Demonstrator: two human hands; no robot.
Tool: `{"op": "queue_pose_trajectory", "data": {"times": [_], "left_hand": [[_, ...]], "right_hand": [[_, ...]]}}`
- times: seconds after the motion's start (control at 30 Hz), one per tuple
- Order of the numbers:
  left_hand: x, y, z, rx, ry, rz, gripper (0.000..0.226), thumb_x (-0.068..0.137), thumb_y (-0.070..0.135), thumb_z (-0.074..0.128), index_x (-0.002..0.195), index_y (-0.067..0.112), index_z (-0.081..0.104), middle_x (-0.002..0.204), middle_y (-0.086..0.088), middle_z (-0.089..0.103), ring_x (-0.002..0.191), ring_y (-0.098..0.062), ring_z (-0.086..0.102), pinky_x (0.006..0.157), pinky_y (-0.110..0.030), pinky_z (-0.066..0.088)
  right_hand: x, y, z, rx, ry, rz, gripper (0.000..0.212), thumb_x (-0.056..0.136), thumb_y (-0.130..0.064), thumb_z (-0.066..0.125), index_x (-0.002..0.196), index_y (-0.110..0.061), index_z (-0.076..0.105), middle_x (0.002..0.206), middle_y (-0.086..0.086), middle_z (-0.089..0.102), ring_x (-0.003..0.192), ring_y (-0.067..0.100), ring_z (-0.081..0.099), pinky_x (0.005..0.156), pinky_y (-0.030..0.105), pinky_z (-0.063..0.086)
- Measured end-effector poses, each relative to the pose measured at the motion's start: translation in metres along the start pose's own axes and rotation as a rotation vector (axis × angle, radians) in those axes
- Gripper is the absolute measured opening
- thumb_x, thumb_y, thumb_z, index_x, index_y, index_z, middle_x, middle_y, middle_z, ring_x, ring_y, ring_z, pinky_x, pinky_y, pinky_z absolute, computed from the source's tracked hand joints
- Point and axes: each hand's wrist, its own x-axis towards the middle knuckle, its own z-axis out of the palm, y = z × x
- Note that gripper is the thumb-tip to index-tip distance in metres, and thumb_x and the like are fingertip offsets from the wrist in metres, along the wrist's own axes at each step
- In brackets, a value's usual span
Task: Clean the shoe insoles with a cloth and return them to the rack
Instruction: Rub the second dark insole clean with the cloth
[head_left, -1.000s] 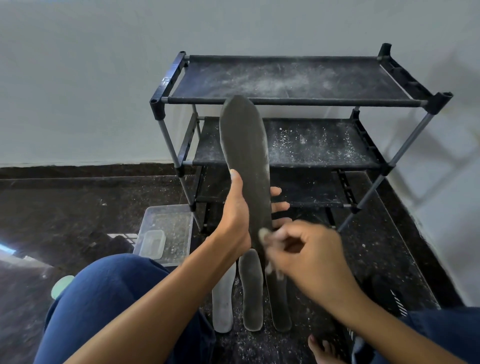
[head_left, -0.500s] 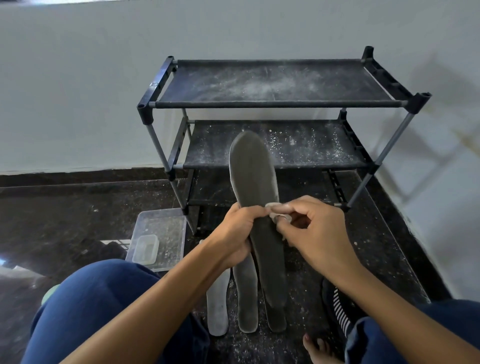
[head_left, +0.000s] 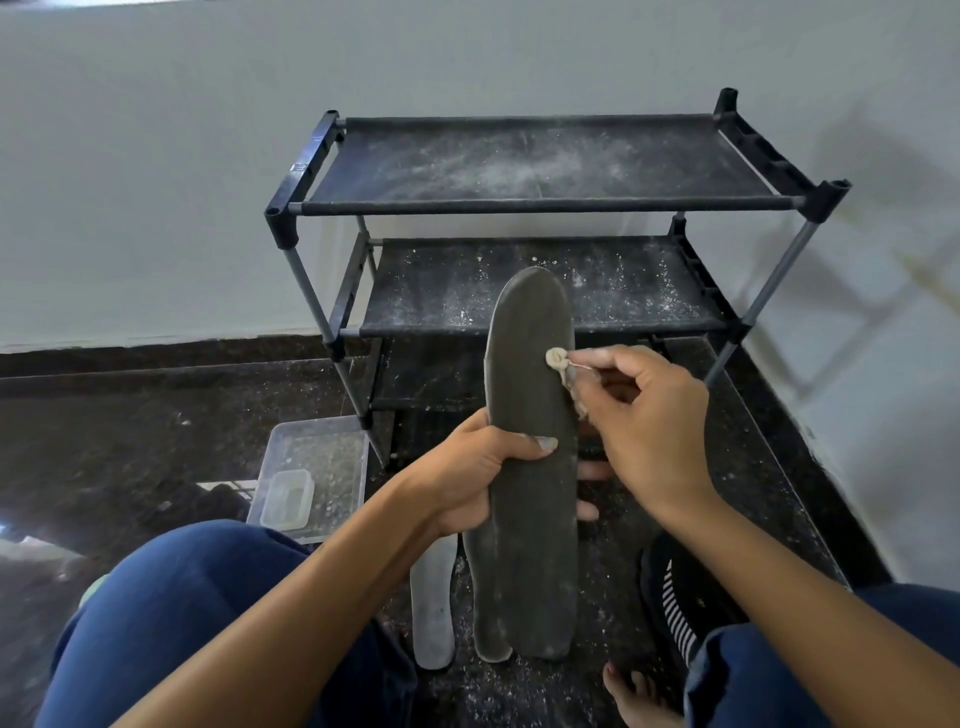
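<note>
Left hand (head_left: 467, 478) gripping with thumb across front, right hand (head_left: 639, 415) pinching, fingers curled

Evenly, softly lit; faint rack (head_left: 545, 205) shadow on wall (head_left: 883, 291) toward 3 o'clock; floor (head_left: 104, 441) glare at 8 o'clock; edges bowed.

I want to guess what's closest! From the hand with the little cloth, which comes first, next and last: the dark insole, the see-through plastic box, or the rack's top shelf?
From the right hand:
1. Dark insole: just left, touched by its cloth.
2. Rack's top shelf: up behind, against the wall.
3. Plastic box: far left on the floor.
The last two are fairly close to call.
</note>
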Motion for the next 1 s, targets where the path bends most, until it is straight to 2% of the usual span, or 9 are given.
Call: {"op": "queue_pose_trajectory", "data": {"times": [0.1,0.23,0.3,0.37,0.5,0.67,0.83,0.93,1.0], "left_hand": [[0.001,0.000,-0.001,-0.003,-0.008,-0.017,0.027,0.091,-0.012,0.040,0.112,-0.006,0.056,0.096,-0.025,0.060,0.091,-0.048,0.065,0.073,-0.063,0.053],[0.004,0.001,-0.002,0.076,0.102,-0.018,0.026,0.087,-0.015,0.040,0.099,0.000,0.057,0.074,-0.017,0.063,0.062,-0.031,0.066,0.062,-0.044,0.058],[0.003,0.000,-0.002,0.015,0.021,-0.050,0.029,0.087,-0.015,0.037,0.103,0.000,0.057,0.081,-0.020,0.065,0.069,-0.039,0.068,0.063,-0.053,0.057],[0.003,-0.003,-0.002,-0.053,-0.083,-0.094,0.038,0.088,-0.015,0.034,0.117,0.002,0.052,0.104,-0.023,0.065,0.091,-0.047,0.066,0.064,-0.061,0.055],[0.005,-0.009,-0.006,-0.033,-0.275,-0.142,0.055,0.091,-0.011,0.030,0.141,0.009,0.035,0.141,-0.019,0.048,0.122,-0.051,0.047,0.070,-0.057,0.057],[0.005,-0.009,-0.008,-0.063,-0.346,-0.157,0.057,0.091,-0.012,0.030,0.141,0.014,0.037,0.140,-0.017,0.050,0.120,-0.048,0.051,0.068,-0.056,0.057],[0.007,-0.008,-0.012,-0.086,-0.223,-0.131,0.061,0.088,-0.018,0.029,0.138,0.017,0.038,0.123,-0.023,0.057,0.109,-0.054,0.056,0.064,-0.061,0.055],[0.007,-0.012,-0.009,-0.063,-0.282,-0.166,0.064,0.088,-0.016,0.028,0.138,0.022,0.037,0.122,-0.020,0.060,0.111,-0.054,0.054,0.065,-0.058,0.056],[0.008,-0.013,-0.007,-0.057,-0.318,-0.203,0.067,0.089,-0.016,0.027,0.140,0.026,0.034,0.129,-0.021,0.058,0.112,-0.053,0.053,0.066,-0.056,0.057]], "right_hand": [[-0.010,-0.002,-0.003,0.008,-0.027,0.033,0.013,0.081,-0.008,0.070,0.088,-0.017,0.074,0.078,-0.004,0.069,0.068,0.006,0.066,0.064,0.016,0.052],[-0.033,-0.007,-0.003,0.094,-0.123,0.164,0.012,0.080,-0.009,0.072,0.082,-0.021,0.074,0.073,-0.005,0.070,0.064,0.000,0.066,0.048,0.014,0.051],[-0.029,-0.005,-0.003,0.071,-0.070,0.139,0.010,0.080,-0.010,0.072,0.079,-0.020,0.073,0.067,-0.008,0.069,0.061,0.001,0.065,0.052,0.013,0.050],[-0.014,-0.001,-0.004,0.040,-0.001,0.147,0.010,0.081,-0.011,0.070,0.080,-0.020,0.072,0.065,-0.010,0.068,0.060,0.003,0.065,0.057,0.020,0.054],[0.011,0.005,-0.007,0.041,0.058,0.173,0.013,0.081,-0.008,0.067,0.086,-0.019,0.073,0.074,-0.009,0.071,0.068,0.004,0.067,0.067,0.023,0.056],[0.009,0.007,-0.010,0.030,-0.015,0.237,0.017,0.082,-0.009,0.067,0.085,-0.024,0.073,0.074,-0.010,0.070,0.066,-0.001,0.065,0.057,0.016,0.052],[-0.021,0.003,-0.009,0.129,-0.147,0.353,0.018,0.082,-0.005,0.067,0.080,-0.023,0.071,0.075,-0.003,0.069,0.063,-0.004,0.063,0.048,0.014,0.049],[-0.009,0.011,-0.007,0.063,-0.085,0.312,0.016,0.082,-0.010,0.068,0.080,-0.025,0.071,0.069,-0.006,0.070,0.064,0.001,0.065,0.059,0.021,0.053],[0.003,0.012,-0.006,0.017,-0.065,0.267,0.017,0.083,-0.011,0.067,0.083,-0.028,0.071,0.070,-0.009,0.070,0.065,-0.002,0.064,0.062,0.015,0.052]]}}
